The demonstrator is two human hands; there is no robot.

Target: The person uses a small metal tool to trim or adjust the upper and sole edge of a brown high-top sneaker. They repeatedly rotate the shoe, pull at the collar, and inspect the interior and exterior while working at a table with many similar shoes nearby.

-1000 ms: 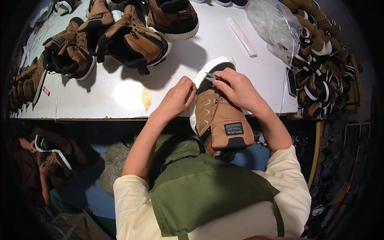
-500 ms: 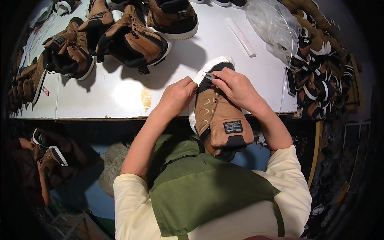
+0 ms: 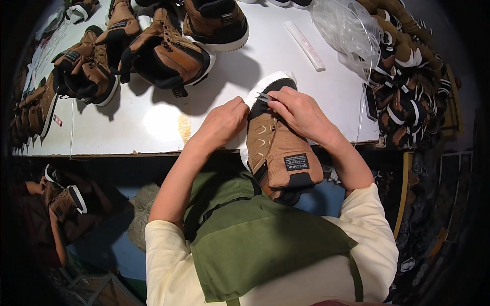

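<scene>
At the white desk's near edge, the left hand and right hand both clasp a tan fabric boot with white sole, its heel overhanging. A black rectangular label sits on its tongue. Bare desk lies left; a crumpled clear plastic bag fills the far right corner.

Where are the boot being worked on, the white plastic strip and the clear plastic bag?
tan boot (image 3: 278, 148), head view, on the side panel of its upper.
white plastic strip (image 3: 304, 38), head view, on its middle.
clear plastic bag (image 3: 347, 28), head view, on its crumpled middle.
</scene>
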